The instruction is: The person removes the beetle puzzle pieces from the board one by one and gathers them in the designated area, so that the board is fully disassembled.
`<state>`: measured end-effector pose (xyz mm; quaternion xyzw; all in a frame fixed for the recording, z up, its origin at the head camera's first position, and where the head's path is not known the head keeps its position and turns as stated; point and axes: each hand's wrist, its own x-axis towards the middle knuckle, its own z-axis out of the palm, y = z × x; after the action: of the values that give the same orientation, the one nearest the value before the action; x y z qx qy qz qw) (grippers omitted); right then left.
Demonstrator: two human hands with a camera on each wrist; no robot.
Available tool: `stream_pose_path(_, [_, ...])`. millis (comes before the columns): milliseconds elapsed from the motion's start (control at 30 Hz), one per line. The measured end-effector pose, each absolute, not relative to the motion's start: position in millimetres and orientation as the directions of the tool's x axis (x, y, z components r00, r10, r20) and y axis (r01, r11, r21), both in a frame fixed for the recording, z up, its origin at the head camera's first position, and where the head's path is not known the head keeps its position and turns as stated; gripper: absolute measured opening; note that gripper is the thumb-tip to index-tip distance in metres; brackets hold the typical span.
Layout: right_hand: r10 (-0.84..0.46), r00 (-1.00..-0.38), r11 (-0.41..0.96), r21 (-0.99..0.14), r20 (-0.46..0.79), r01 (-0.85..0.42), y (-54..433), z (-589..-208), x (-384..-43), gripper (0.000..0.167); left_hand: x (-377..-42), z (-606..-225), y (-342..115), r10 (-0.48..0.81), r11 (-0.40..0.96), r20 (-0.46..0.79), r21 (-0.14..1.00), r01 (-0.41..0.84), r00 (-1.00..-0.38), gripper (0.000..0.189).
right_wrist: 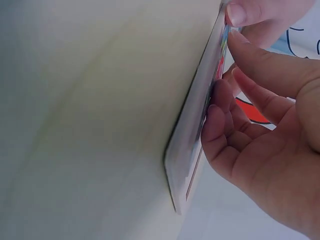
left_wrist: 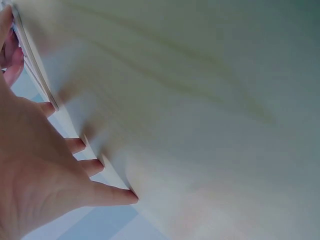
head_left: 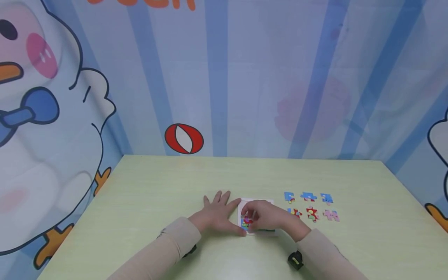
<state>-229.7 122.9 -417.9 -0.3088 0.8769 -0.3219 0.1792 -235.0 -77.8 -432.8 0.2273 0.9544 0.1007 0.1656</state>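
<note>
My left hand [head_left: 220, 216] lies with its fingers spread on the table, left of a small white-bordered puzzle tray [head_left: 239, 208]. Its thumb rests at the tray's lower left corner, and its index finger reaches the upper left one. Over the tray, my right hand [head_left: 266, 214] has curled fingers. Its thumb and index finger sit at the edges of a colourful puzzle piece [head_left: 246, 223] in the tray's lower left. In the right wrist view, the tray [right_wrist: 182, 160] is seen edge-on under the curled fingers. Much of the tray is hidden beneath my right hand.
Right of the tray lie several loose jigsaw pieces in two rows, among them a blue one [head_left: 308, 196], a red one [head_left: 312, 214] and a pink one [head_left: 331, 215]. A printed curtain [head_left: 245, 77] hangs behind the pale table [head_left: 168, 182].
</note>
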Motion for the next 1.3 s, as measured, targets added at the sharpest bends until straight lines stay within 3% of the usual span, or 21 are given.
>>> stream_pose_path(633, [-0.66, -0.745, 0.616, -0.634, -0.092, -0.468, 117, -419, -226, 0.03, -234, -436, -78, 0.469, 0.877, -0.261, 0.249, 0.411, -0.844, 0.101])
stream_pose_path(1300, [-0.607, -0.781, 0.7, -0.564, -0.147, -0.438, 112, -419, -224, 0.028, -234, -433, -78, 0.474, 0.873, -0.263, 0.269, 0.407, -0.84, 0.099])
